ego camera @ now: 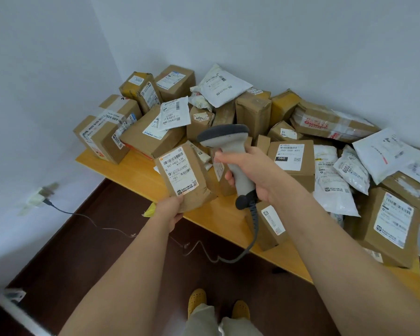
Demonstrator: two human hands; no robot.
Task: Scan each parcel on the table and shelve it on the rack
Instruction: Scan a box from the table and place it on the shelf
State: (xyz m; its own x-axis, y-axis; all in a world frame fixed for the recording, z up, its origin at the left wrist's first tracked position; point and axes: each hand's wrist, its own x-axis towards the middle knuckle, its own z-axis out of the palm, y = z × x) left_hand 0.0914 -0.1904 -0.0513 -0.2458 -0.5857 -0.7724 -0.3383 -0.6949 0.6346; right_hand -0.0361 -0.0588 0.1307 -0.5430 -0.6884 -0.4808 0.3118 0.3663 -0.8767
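My left hand [171,209] grips the lower end of a small brown cardboard parcel [186,177], held above the table's front edge with its white barcode label facing up. My right hand [252,175] holds the handle of a grey barcode scanner [230,151]. The scanner's dark head sits just right of the parcel's top and points left over it. Its coiled cable [254,229] hangs down past the table edge. The rack is out of view.
A yellow wooden table [141,163] in the room's corner carries several cardboard boxes [102,139] and white poly mailers [222,86]. A wall socket with a plugged cable [40,194] is on the left wall. Dark red floor lies below, and my feet in yellow shoes [197,299].
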